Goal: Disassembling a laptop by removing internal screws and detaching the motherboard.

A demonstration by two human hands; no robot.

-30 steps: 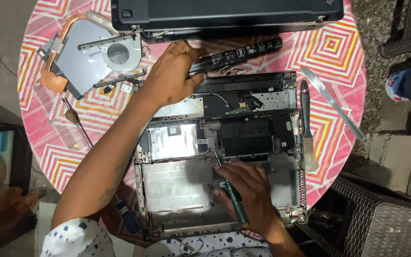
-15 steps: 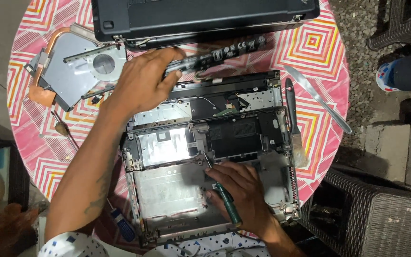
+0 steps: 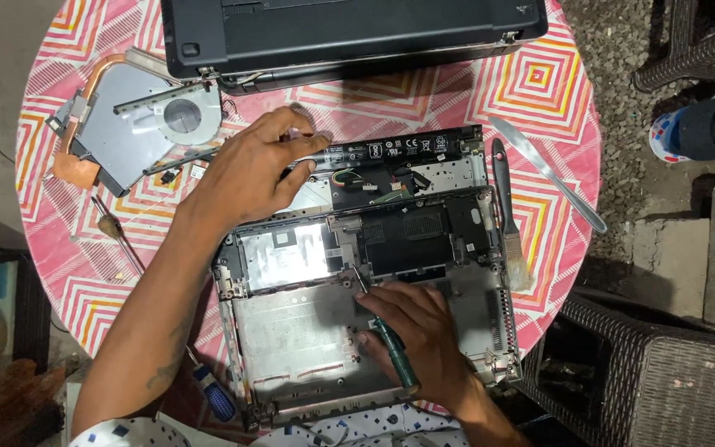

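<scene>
A: Where the cooling fan (image 3: 144, 124) sits aside at table's left, what steadies the work?
B: Left hand (image 3: 254, 170), fingers spread flat on the long black battery (image 3: 391, 151), pinning it at the laptop chassis (image 3: 291, 327) top edge.
A: Further right?
B: Right hand (image 3: 424, 339), fingers closed round a green screwdriver (image 3: 386, 331), tip on the chassis centre. Brush (image 3: 508, 223) parked alongside.

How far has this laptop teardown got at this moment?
Done: the fan and heatsink assembly lies out on the tablecloth, and the laptop base sits open and mostly stripped. In hand: the left hand rests on the long black battery at the base's far edge, while the right hand holds a green-handled screwdriver on the base. Left: the battery remains against the base.
</scene>
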